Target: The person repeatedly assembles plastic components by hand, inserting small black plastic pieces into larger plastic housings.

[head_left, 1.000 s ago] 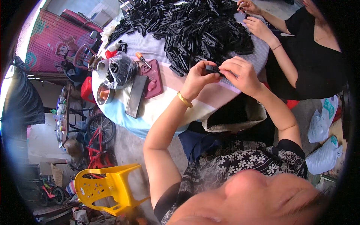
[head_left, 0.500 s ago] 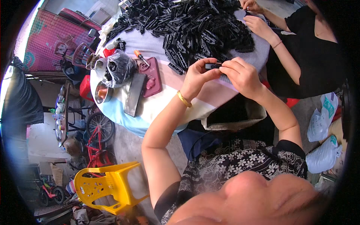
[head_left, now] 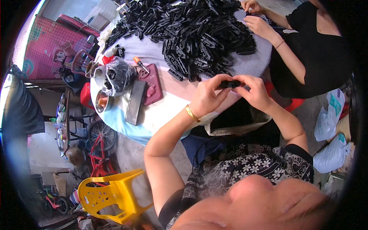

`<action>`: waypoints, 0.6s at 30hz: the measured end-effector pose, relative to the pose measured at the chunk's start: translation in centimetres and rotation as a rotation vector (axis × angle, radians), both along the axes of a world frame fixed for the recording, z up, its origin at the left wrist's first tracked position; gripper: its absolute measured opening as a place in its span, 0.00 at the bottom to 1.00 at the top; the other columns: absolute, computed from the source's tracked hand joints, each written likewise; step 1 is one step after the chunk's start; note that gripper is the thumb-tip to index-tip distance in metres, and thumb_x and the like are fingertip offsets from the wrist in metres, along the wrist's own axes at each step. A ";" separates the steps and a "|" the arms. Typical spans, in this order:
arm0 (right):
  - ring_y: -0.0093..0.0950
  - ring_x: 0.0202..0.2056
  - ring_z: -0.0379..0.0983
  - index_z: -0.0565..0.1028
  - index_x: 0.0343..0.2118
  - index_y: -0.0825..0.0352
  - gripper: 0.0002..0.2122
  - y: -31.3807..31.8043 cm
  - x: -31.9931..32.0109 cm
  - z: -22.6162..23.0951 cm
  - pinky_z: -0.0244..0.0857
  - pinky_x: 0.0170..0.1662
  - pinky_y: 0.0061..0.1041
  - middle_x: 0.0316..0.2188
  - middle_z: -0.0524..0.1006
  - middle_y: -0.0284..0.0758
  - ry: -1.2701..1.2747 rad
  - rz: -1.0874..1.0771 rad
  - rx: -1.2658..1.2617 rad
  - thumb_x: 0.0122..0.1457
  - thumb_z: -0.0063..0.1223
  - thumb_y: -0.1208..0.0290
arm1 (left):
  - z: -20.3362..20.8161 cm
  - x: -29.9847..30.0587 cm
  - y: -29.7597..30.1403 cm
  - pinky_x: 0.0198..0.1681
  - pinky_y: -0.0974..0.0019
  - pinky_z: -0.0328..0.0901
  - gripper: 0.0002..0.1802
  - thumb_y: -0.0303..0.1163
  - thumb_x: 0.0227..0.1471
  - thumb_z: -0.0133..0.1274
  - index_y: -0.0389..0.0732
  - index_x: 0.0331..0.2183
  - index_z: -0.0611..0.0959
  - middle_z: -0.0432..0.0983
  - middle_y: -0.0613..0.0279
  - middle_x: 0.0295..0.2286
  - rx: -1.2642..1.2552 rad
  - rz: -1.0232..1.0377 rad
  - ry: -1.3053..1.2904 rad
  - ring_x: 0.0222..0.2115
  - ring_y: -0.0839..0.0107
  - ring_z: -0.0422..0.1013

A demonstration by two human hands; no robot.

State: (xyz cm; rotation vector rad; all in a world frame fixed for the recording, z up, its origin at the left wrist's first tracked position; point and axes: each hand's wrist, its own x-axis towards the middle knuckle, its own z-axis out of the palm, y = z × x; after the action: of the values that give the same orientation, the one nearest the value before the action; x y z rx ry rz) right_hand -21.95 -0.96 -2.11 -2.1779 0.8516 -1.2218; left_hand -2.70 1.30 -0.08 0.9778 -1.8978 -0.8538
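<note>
Both hands pinch one small black plastic part (head_left: 230, 83) between them, left hand (head_left: 209, 97) on its left end, right hand (head_left: 255, 92) on its right; long axis runs hand to hand, level; part held above table edge (head_left: 165, 115), near the black parts heap (head_left: 195, 34); an open bag (head_left: 237, 122) sits below.

Left hand (head_left: 209, 97) and right hand (head_left: 255, 92) pinch small black plastic part (head_left: 230, 83) beside black parts pile (head_left: 195, 30) on table (head_left: 165, 111).
</note>
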 end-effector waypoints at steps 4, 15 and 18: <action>0.26 0.24 0.73 0.75 0.33 0.71 0.12 1.3 -1.8 -0.2 0.66 0.27 0.22 0.25 0.76 0.39 0.010 0.041 0.180 0.44 0.60 0.75 | 0.2 -0.2 0.1 0.40 0.69 0.68 0.20 0.24 0.44 0.57 0.34 0.42 0.73 0.75 0.57 0.34 0.000 -0.126 -0.052 0.36 0.69 0.74; 0.36 0.27 0.73 0.75 0.29 0.70 0.11 0.1 -5.6 1.0 0.66 0.30 0.30 0.23 0.76 0.41 0.348 0.054 -0.004 0.46 0.60 0.67 | -1.7 -0.2 -2.6 0.54 0.53 0.51 0.25 0.26 0.42 0.45 0.38 0.47 0.70 0.65 0.53 0.46 -0.654 0.096 -0.782 0.48 0.54 0.58; 0.35 0.28 0.74 0.76 0.30 0.70 0.07 -3.9 -6.1 0.8 0.67 0.32 0.29 0.26 0.76 0.41 0.243 -0.199 -0.099 0.50 0.54 0.73 | -1.4 -0.1 -2.4 0.52 0.60 0.57 0.27 0.21 0.37 0.47 0.36 0.46 0.71 0.66 0.54 0.42 -0.518 0.021 -0.694 0.47 0.56 0.60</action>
State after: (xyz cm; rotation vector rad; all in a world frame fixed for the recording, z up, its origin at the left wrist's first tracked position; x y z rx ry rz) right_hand -28.07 -4.85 -1.33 -2.4035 1.1538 -1.1249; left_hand -2.78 -1.05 -1.47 1.0273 -2.4971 0.0451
